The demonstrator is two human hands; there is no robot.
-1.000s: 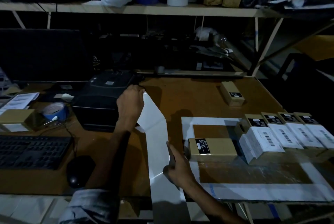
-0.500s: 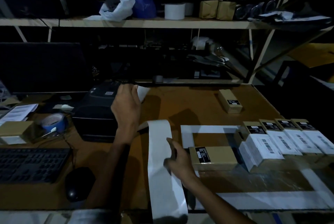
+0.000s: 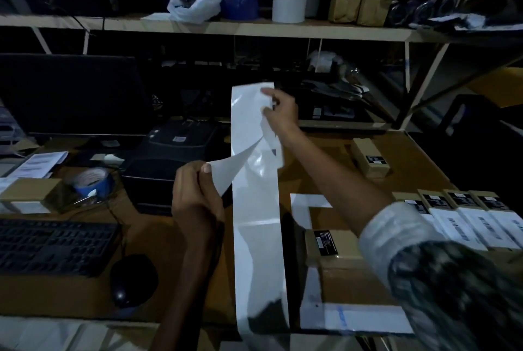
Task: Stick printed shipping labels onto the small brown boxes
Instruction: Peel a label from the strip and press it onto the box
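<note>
A long white label strip [image 3: 256, 237] hangs upright over the brown desk. My right hand [image 3: 280, 114] pinches the strip's top end, raised above the desk. My left hand [image 3: 195, 195] pinches the corner of a white label [image 3: 229, 169] that is peeling off the strip to the left. A small brown box [image 3: 331, 248] with a black sticker lies right of the strip, partly behind my right sleeve. Several brown boxes [image 3: 464, 214] bearing white barcode labels stand in a row at the right. Another brown box [image 3: 370, 156] sits further back.
A black label printer [image 3: 172, 158] stands behind my left hand. A keyboard [image 3: 53, 246], a mouse [image 3: 127, 280] and a blue tape roll [image 3: 92, 180] lie at left. White tape outlines [image 3: 353, 319] mark the desk. A shelf [image 3: 254, 27] holds bags and rolls.
My right hand rose from the desk to the strip's top end. My left hand came down from the printer and now peels a label off the lifted strip.
</note>
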